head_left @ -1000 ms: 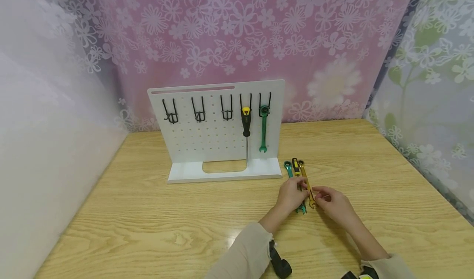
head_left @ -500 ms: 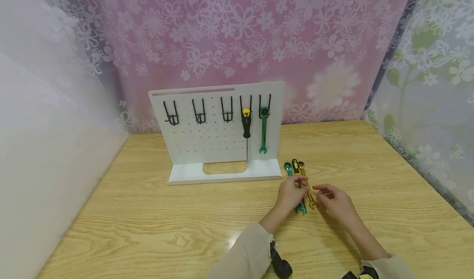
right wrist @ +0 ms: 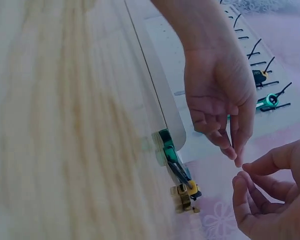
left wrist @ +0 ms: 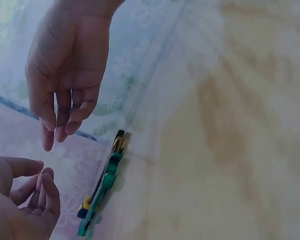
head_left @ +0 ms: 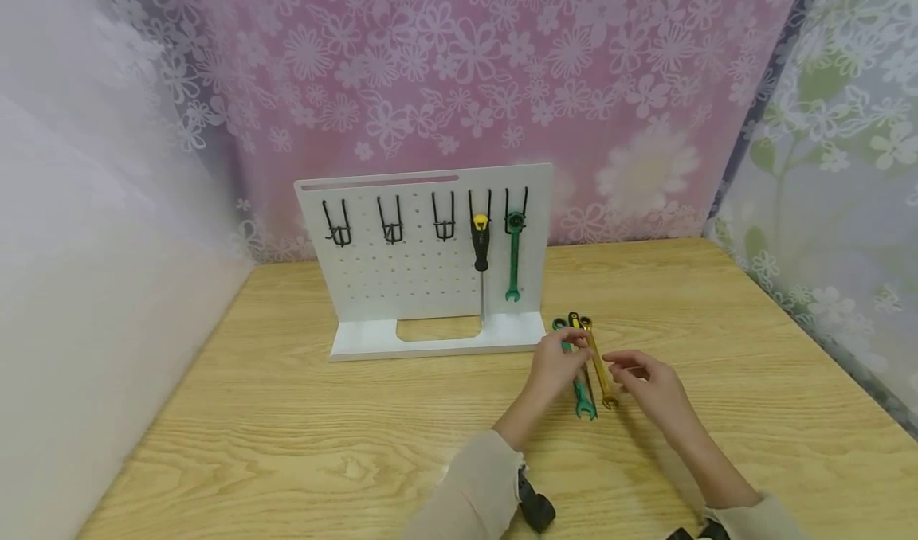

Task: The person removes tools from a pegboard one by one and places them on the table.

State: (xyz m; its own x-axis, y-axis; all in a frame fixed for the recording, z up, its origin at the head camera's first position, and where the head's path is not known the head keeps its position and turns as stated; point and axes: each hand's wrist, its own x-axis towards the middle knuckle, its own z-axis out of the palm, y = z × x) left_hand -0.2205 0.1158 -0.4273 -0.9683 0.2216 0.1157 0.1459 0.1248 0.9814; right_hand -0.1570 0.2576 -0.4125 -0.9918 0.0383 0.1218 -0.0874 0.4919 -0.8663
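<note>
On the table, a green wrench (head_left: 584,405), a black-and-yellow screwdriver (head_left: 574,319) and a gold wrench (head_left: 601,374) lie side by side. My left hand (head_left: 554,365) hovers over the green wrench and screwdriver, covering their middles in the head view. Just right of the gold wrench is my right hand (head_left: 654,386). Both hands have loosely bent fingers and hold nothing visible. In the left wrist view, my left hand (left wrist: 22,200) and right hand (left wrist: 70,70) face each other beside the tools, apart from them. The right wrist view shows the green wrench (right wrist: 170,150) below my left hand (right wrist: 217,90).
Behind and to the left stands a white pegboard (head_left: 423,277) with black double hooks. A black-and-yellow screwdriver (head_left: 481,245) and a green wrench (head_left: 514,261) hang on its two rightmost hooks. Flowered cloth (head_left: 459,86) rises behind the wooden table (head_left: 287,436).
My left hand has shifted slightly left and up, uncovering more of the green wrench's lower end. My right hand has barely moved. The head view has tilted slightly.
</note>
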